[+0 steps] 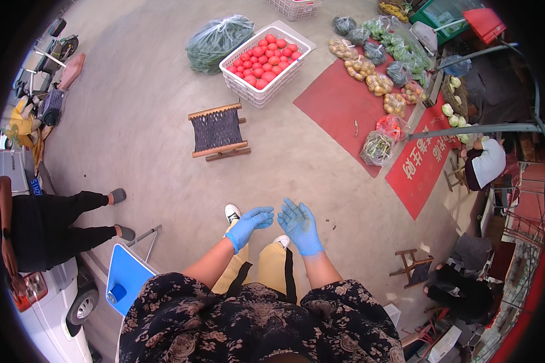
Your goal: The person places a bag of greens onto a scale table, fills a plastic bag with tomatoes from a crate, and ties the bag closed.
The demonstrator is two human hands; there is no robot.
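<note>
Both of my hands wear thin blue gloves and are held out in front of my body, near each other but apart. My left hand has its fingers extended and holds nothing. My right hand shows its palm, a little soiled, with the fingers spread and nothing in it. Beyond them on the concrete floor stands a wooden folding stool with a dark woven seat. Farther off, a white plastic crate holds many tomatoes, beside a large clear plastic bag of green vegetables.
At the right, bagged potatoes and other bagged vegetables lie on a red mat. A metal pole crosses there. A blue folding table, a standing person and a white vehicle are at the left. Another folding stool stands at the lower right.
</note>
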